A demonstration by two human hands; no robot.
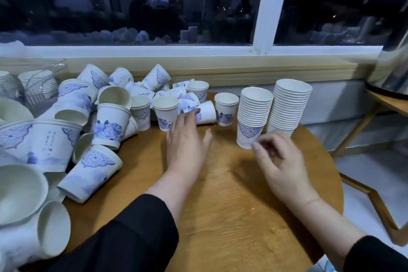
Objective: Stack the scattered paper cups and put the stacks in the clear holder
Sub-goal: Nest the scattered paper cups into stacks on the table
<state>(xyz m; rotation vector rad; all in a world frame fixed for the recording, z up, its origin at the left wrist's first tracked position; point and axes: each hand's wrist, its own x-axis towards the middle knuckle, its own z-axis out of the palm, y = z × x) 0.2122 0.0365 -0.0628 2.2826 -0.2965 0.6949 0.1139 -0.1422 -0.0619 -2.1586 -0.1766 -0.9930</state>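
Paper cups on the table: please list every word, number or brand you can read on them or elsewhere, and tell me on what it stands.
None can be read.
Large lying stack of cups: a vertical column of small dark characters, too blurred to read.
Tilted cup near the window sill: faint small writing, too small to read.
Two tall upright stacks: only a blue ornament shows, no text.
Clear holder: no label visible.

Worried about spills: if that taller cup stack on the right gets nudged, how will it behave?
The taller stack is probably light and tippy: many thin paper cups on one narrow base. It stands close beside the shorter stack, which might brace it or fall too.
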